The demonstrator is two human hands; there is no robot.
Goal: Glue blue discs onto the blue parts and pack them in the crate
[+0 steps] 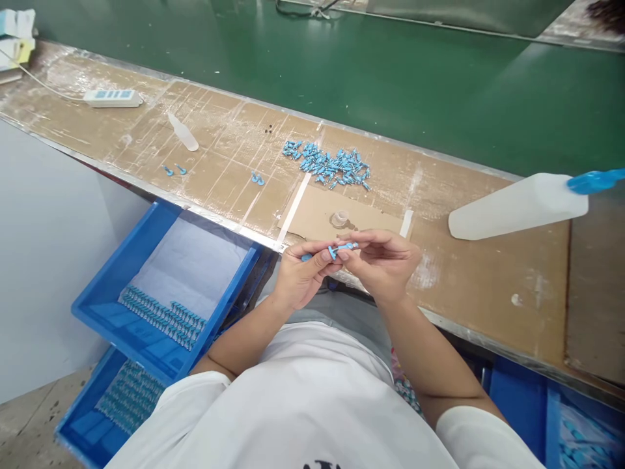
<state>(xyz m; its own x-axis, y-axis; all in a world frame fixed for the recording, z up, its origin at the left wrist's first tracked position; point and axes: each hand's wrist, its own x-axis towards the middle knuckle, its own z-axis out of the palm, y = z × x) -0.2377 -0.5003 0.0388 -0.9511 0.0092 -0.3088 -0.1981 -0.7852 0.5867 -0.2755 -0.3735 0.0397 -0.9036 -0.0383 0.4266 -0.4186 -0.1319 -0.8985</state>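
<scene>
My left hand is closed in a pinch on a small blue plastic part with a round flat end. My right hand pinches a slim blue plastic piece against it, and the two pieces meet between my fingertips. Another bit of blue shows at my left fingers. Just beyond my hands, a small clear cup stands on a cardboard sheet with a dark wet patch around it. Farther back lies a heap of small blue parts. How the held pieces join is too small to make out.
Several loose blue parts and a small white squeeze bottle lie on the left of the bench. A power strip is farther left. On the right lies a large white bottle. Blue trays with rows of parts sit lower left.
</scene>
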